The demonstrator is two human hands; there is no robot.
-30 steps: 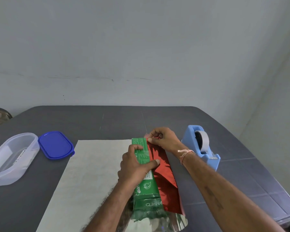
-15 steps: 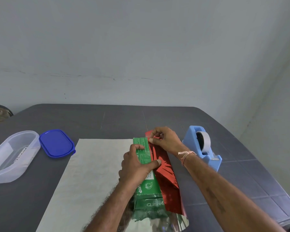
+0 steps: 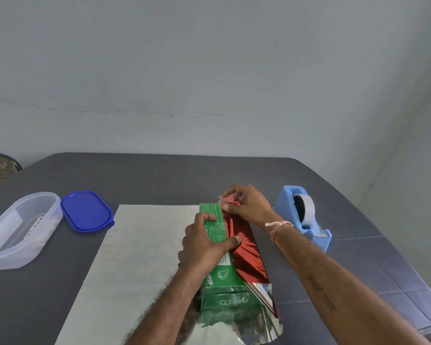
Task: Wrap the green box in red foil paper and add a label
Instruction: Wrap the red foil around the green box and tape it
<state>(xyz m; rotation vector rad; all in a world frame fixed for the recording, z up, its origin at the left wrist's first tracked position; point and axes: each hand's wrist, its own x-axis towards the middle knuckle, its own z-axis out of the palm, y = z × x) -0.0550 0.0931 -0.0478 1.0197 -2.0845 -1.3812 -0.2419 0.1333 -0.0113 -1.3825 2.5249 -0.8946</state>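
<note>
A long green box [image 3: 220,275] lies lengthwise on the foil sheet [image 3: 135,257], whose silver inner side faces up. The sheet's right edge is folded up against the box, showing its red side [image 3: 246,252]. My left hand [image 3: 205,245] grips the top of the box, fingers curled over its left edge and thumb pressing the red foil against the right edge. My right hand [image 3: 246,204] pinches the red foil at the box's far end. The near end of the box is reflected in the shiny foil.
A blue tape dispenser [image 3: 302,215] stands just right of my right hand. At the left are a blue lid [image 3: 86,210] and a clear plastic tub [image 3: 18,227] with white labels inside. The dark table [image 3: 358,245] ends near the right.
My right hand has lifted the far corner of the red foil a little higher. The left hand stays on the box. The camera has tilted slightly.
</note>
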